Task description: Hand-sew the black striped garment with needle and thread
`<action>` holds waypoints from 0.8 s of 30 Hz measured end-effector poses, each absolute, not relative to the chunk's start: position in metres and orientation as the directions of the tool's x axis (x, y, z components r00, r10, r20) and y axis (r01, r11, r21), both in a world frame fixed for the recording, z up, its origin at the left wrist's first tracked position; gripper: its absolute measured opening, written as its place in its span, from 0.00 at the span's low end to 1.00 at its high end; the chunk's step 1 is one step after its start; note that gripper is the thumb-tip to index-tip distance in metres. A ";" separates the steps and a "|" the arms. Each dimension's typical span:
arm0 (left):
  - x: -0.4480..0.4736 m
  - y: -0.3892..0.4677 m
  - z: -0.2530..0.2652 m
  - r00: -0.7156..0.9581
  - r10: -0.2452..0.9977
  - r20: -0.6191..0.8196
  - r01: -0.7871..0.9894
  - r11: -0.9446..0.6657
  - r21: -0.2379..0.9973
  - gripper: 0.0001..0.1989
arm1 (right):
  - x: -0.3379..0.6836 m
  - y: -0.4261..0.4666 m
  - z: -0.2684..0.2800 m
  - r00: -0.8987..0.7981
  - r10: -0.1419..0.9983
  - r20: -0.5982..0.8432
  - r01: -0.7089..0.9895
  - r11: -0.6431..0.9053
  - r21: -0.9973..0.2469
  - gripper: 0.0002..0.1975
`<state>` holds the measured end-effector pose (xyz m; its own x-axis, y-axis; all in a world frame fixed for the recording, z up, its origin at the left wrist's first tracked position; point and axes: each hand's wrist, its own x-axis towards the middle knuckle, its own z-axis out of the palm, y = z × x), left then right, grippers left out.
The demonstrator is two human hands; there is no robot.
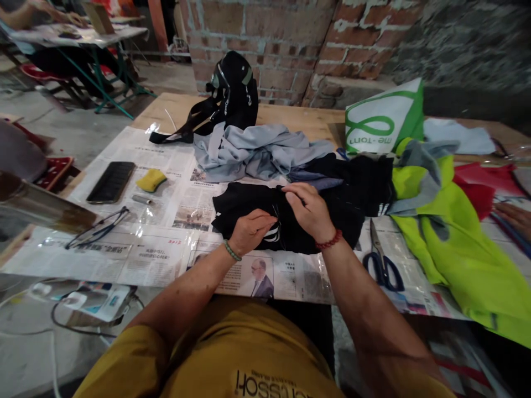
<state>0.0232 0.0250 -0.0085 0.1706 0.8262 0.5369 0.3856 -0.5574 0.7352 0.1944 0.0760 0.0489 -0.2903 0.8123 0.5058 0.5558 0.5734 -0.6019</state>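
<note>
A black garment (244, 199) with a white striped mark lies on the newspaper in front of me. Over its near part is my left hand (252, 231), its fingertips pinched together beside the white mark; what they hold is too small to make out. My right hand (307, 207) is closed at the garment's upper middle, with bent fingers gripping the black cloth. Blue-handled scissors (382, 265) lie to the right of it, points away from me.
Newspaper (153, 260) covers the table. Left are a phone (111, 182), yellow sponge (151, 180), glasses (97, 229) and a brown bottle (45, 204). Behind lie grey cloth (257, 152), a black bag (238, 91) and a green-white bag (384, 119). A neon jacket (460, 237) spreads right, near another person's hand (514, 218).
</note>
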 end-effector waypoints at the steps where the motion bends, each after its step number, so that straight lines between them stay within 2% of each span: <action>1: 0.023 0.024 -0.009 0.181 0.821 0.541 0.399 -0.564 0.723 0.10 | 0.192 0.081 0.047 -0.365 0.822 0.436 0.548 0.569 -0.613 0.13; 3: 0.021 0.024 -0.009 0.184 0.822 0.540 0.415 -0.562 0.715 0.10 | 0.189 0.086 0.041 -0.486 0.823 0.295 0.504 0.540 -0.674 0.15; 5: 0.020 0.026 -0.010 0.177 0.827 0.533 0.405 -0.555 0.727 0.10 | 0.189 0.085 0.037 -0.541 0.811 0.221 0.426 0.492 -0.759 0.14; 10: 0.021 0.030 -0.009 0.153 0.858 0.489 0.294 -0.512 0.807 0.09 | 0.197 0.075 0.034 -0.501 0.846 0.185 0.247 0.344 -0.906 0.09; 15: 0.023 0.031 -0.007 0.160 0.898 0.410 0.177 -0.435 0.883 0.07 | 0.199 0.072 0.034 -0.480 0.873 0.082 0.232 0.216 -0.948 0.08; 18: 0.023 0.031 -0.005 0.165 0.929 0.331 0.114 -0.352 0.929 0.06 | 0.196 0.072 0.031 -0.452 0.892 0.029 0.202 0.134 -0.970 0.08; 24: 0.022 0.033 -0.003 0.176 0.983 0.052 -0.019 -0.050 0.999 0.09 | 0.189 0.070 0.023 -0.347 0.935 -0.074 -0.044 -0.094 -0.995 0.09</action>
<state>0.0219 0.0326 -0.0034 0.1760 0.9830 0.0521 -0.0188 -0.0496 0.9986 0.1889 0.0696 0.0231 -0.3474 0.9348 -0.0735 -0.0437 -0.0944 -0.9946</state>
